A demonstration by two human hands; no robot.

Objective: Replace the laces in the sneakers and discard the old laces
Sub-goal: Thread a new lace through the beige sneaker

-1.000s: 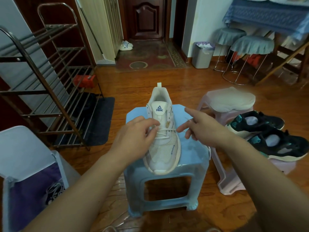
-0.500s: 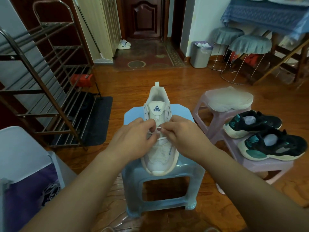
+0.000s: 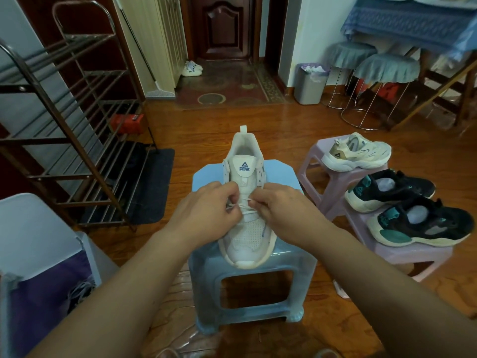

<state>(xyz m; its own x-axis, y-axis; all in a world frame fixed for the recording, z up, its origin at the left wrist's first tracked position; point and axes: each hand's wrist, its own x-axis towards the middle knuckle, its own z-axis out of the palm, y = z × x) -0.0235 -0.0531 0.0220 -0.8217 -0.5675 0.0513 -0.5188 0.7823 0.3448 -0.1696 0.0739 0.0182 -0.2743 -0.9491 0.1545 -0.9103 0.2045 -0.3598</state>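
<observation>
Right hand (image 3: 277,206) back, four sneakers (image 3: 245,202).

Curled fingers of the left hand (image 3: 206,210) and right hand (image 3: 281,210) cover the white sneaker's (image 3: 246,239) middle eyelets, so the white lace (image 3: 244,202) shows only between them. The lidded bin (image 3: 38,254) is cropped at the left edge.

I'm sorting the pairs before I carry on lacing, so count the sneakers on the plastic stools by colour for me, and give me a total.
White or cream sneakers: 2, the white sneaker on the blue stool that both hands are lacing, and the cream sneaker on the far pink stool.
Black and teal sneakers: 2, one behind the other.
Total: 4
</observation>
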